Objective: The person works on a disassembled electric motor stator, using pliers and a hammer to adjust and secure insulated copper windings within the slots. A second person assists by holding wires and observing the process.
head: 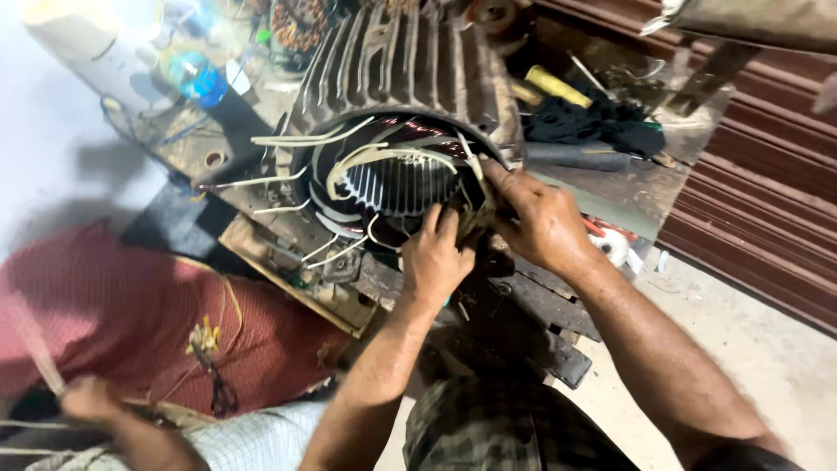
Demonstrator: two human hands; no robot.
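1. Workshop setting: pale concrete floor (767, 349), a ribbed reddish shutter (767, 174) at right, and a dark, oil-stained wooden bench (558, 305) cluttered with tools.
2. Motor housing (401, 70): large finned grey casting lying on the bench, its long axis running away from the viewer and slightly up-frame, open end facing the camera.
3. Stator core (397, 187): slotted ring visible inside the open end, with coppery windings and pale insulating strips (296, 139) fanning out to the left and lower left.
4. Red patterned cloth (131, 314): spread at lower left, with a dark pair of pliers or cutters (218, 388) lying on it; another person's hand (87, 401) rests at its near edge.
5. Right hand (540, 218): reaches in from the right, forearm slanting up-left, fingers curled shut over the winding bundle (475, 205) at the lower right rim of the opening. It sits nearer to the rim than the other hand.
6. Left hand (432, 257): comes up from below, wrist roughly vertical, fingers bent upward and pressed against the same bundle from beneath; whether it pinches the wire or only braces it cannot be told.
7. Relation: the bundle lies between the two hands, just up and inward from both, at the rim's lower right.
8. Small items: blue-capped bottle (196, 77) at upper left, yellow-handled tool (558, 85) at upper right.
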